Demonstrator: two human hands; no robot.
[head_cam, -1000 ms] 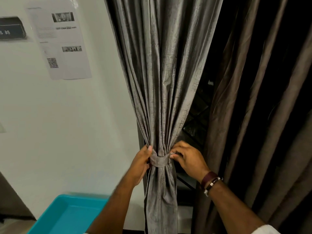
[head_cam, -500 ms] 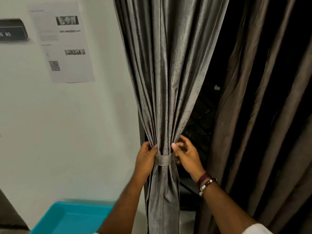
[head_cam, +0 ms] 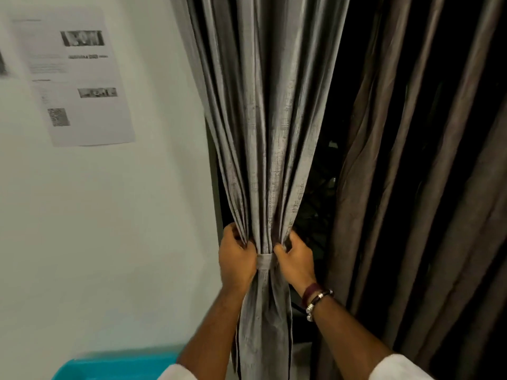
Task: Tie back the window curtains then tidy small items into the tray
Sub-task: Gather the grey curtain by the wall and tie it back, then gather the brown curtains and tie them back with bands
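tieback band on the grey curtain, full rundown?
The band is a narrow strip of grey fabric that looks like the curtain's own cloth. It wraps level around the gathered grey curtain, cinching its folds. The left hand and right hand grip the curtain on either side and touch it. Its fastening is hidden.
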